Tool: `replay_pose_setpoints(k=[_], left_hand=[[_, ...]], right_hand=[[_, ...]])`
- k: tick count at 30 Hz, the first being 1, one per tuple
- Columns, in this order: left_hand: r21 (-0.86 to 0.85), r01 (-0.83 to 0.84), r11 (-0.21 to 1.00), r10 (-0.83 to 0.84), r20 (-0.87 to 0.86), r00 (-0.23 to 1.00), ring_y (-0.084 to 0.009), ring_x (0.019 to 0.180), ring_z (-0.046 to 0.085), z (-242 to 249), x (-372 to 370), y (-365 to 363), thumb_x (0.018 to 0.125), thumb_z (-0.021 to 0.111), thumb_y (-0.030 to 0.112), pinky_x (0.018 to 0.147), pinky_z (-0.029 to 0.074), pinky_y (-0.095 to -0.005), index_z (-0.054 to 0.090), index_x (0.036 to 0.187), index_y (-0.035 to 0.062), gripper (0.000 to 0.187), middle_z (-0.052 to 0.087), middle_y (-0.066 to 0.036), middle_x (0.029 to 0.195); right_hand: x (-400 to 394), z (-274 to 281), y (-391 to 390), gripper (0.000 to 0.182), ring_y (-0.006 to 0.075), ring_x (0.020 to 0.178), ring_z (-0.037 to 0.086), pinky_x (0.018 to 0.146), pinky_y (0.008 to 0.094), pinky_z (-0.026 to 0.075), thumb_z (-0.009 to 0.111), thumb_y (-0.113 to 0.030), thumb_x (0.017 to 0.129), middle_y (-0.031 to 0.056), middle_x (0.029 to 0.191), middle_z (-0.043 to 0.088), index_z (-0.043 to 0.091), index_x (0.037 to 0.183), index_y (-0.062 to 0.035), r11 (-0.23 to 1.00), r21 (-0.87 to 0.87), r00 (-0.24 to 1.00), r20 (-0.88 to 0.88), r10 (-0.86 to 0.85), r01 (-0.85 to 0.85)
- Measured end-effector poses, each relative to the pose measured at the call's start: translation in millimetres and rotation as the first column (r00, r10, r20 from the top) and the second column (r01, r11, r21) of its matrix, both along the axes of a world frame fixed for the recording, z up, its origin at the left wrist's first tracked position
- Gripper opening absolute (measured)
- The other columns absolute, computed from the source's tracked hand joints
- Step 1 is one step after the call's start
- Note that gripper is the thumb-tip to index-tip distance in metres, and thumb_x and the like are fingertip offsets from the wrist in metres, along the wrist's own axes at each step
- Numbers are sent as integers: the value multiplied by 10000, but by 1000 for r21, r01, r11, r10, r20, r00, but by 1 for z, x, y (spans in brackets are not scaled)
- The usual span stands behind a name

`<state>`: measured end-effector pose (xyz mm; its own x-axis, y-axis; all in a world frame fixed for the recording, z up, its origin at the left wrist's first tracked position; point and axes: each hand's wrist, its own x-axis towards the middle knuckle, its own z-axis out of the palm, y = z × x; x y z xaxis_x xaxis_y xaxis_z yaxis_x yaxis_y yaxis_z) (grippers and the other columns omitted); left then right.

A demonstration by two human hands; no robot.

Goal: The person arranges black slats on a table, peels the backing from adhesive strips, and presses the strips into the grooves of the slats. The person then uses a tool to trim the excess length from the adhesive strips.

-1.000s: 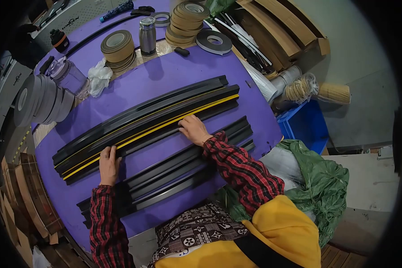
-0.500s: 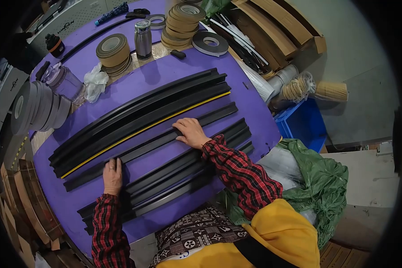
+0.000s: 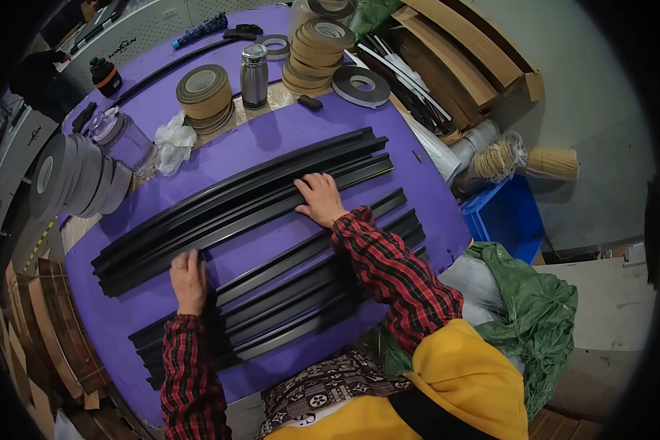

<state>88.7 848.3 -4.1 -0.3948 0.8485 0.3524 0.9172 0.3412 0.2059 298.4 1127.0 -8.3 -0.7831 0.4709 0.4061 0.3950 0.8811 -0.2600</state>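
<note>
Your right hand [image 3: 320, 198] spread on the upper black strips [image 3: 235, 199], left hand [image 3: 188, 282] blurred by their near edge, grip unclear, purple desk [image 3: 264, 136]

Red-and-black plaid sleeves [image 3: 400, 268], gathered at the wrists, cover the forearms; both the left hand [image 3: 189, 283] and the right hand [image 3: 320, 199] are bare; a bright yellow top [image 3: 473, 374] carries a wide black strap [image 3: 427, 416]; beside it shows dark brown cloth [image 3: 315, 389] with pale checks and flower motifs.
</note>
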Motion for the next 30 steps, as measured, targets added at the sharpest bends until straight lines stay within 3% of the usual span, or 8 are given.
replay_pose_setpoints(k=[5,9,12,13,15,21,24,30], left_hand=[[-76,14,997,-22,-110,994,-278,925,445,-5,-32,31,723,629,188,795,367,-387,520,997,54,324,484,-110,970],[-188,268,945,-237,173,956,-320,753,484,-1,-16,4,721,629,143,638,407,-391,503,793,33,182,491,-149,778],[-269,214,939,-145,255,956,-306,717,511,-11,-9,-10,715,637,152,672,420,-398,543,760,43,151,521,-115,737],[-147,162,976,-130,204,970,-304,741,508,-10,-13,-6,708,644,149,700,419,-396,551,811,44,174,524,-116,769],[-62,20,998,-15,83,996,-295,870,485,-2,-22,15,689,660,152,797,401,-393,523,1005,46,360,507,-124,932],[-205,44,978,-53,-39,998,-301,988,446,3,-41,28,641,679,132,837,386,-374,461,1053,23,479,455,-134,1056],[-281,80,956,-54,98,994,-304,949,460,9,-36,32,625,678,115,806,396,-374,470,969,26,412,475,-140,1003],[-248,116,962,-111,35,993,-299,799,499,4,-32,15,603,718,214,682,418,-366,499,837,39,365,518,-97,796]], right_hand=[[20,-3,-5,567,260,951,461,858,379,342,753,-240,547,81,969,491,515,1032,-68,989,-82,992,12,127,-126],[54,-7,-20,537,270,956,461,852,370,355,741,-243,580,88,979,496,525,1045,-84,965,-212,980,93,175,-152],[58,-5,-20,508,278,980,456,864,361,356,705,-254,643,103,1012,494,519,1081,-76,937,-305,974,96,206,-168],[52,-2,-15,490,287,995,448,879,354,350,670,-250,689,119,1045,483,506,1109,-59,885,-441,987,-10,163,-151],[32,-5,0,487,289,1000,445,882,357,348,671,-229,684,116,1062,475,502,1104,-47,959,-279,997,-67,39,-56],[4,9,24,469,288,987,445,865,378,350,731,-210,593,111,958,490,523,988,-62,994,-110,997,80,19,-10],[-5,35,30,528,280,1005,466,833,385,389,776,-252,544,124,977,518,540,970,-50,947,-308,827,553,99,93],[9,11,35,426,278,846,531,749,381,424,762,-277,556,87,934,532,566,893,-106,947,-289,797,535,279,-138]])
